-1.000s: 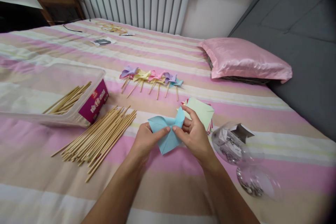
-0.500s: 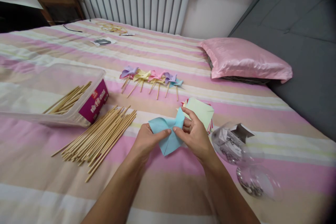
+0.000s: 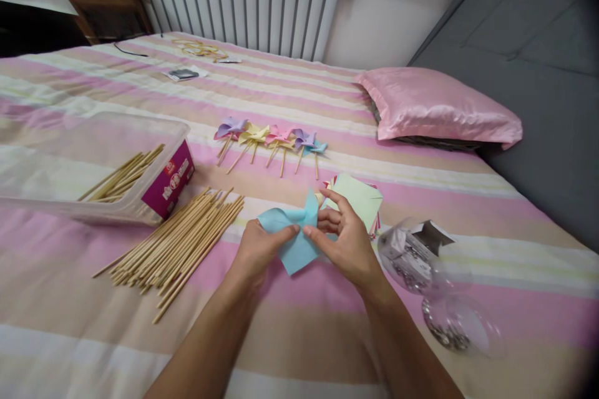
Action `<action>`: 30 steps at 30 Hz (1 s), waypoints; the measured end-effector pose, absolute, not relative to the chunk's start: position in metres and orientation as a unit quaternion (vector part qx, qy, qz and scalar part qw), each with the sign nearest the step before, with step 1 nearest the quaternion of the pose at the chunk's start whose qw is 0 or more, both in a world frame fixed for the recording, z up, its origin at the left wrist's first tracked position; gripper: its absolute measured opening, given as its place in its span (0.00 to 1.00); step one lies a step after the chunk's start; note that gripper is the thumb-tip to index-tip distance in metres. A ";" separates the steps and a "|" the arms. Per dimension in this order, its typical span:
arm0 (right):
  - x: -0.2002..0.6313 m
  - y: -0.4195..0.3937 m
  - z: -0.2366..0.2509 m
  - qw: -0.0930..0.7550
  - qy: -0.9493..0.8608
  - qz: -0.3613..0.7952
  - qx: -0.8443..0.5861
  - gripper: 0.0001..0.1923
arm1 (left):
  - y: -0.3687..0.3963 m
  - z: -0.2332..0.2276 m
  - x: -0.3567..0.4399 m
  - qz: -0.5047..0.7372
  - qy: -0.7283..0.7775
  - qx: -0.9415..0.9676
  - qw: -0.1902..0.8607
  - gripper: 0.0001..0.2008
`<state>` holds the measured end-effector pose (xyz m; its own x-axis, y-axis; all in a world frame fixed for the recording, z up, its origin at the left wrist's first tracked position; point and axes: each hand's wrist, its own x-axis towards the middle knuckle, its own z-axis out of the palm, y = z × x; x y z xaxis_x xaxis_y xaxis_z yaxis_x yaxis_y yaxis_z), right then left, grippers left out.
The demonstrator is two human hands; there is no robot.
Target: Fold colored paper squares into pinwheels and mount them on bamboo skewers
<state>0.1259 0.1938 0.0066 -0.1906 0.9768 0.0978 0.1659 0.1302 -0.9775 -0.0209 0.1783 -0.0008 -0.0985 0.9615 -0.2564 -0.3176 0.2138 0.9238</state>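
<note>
A light blue square of paper (image 3: pixel 297 254) is held low over the bed, its corners folded toward the middle like a pinwheel. My left hand (image 3: pixel 259 248) grips its left side, thumb on top near the centre and fingers hidden beneath. The thumb of my right hand (image 3: pixel 349 242) presses close to the left thumb at the paper's middle. The right index finger stretches up beside the raised blue corner, and the other right fingers curl at the paper's right side. Just beyond the right hand lies a stack of coloured paper squares (image 3: pixel 358 194), pale green on top.
Finished pinwheels (image 3: pixel 279 135) lie in a row further back. Many thin wooden sticks (image 3: pixel 182 246) lie left, beside a clear plastic box (image 3: pixel 100 212) holding more. Right are an open clear container (image 3: pixel 407 259) and a round lid (image 3: pixel 472 324) with small metal pieces. A pink pillow (image 3: pixel 440 103) lies behind.
The right index finger has come off the raised blue corner, which now stands free. Both hands and the paper have shifted slightly left.
</note>
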 end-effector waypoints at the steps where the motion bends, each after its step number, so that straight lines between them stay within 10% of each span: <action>1: 0.127 0.194 0.008 0.442 -0.623 0.447 -0.465 0.35 | 0.180 -0.002 -0.022 0.553 0.515 0.305 0.580 0.09; 9: 0.131 0.193 0.011 0.477 -0.662 0.338 -0.469 0.05 | 0.185 -0.001 -0.032 0.632 0.520 0.194 0.541 0.10; 30: 0.127 0.192 0.011 0.395 -0.699 0.461 -0.378 0.07 | 0.180 -0.002 -0.029 0.603 0.460 0.193 0.622 0.08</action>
<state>0.1268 0.1923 0.0114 -0.4016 0.8929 0.2038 0.1633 0.2888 -0.9434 -0.0288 0.1800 -0.0022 -0.1522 0.9284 -0.3391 -0.5724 0.1969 0.7960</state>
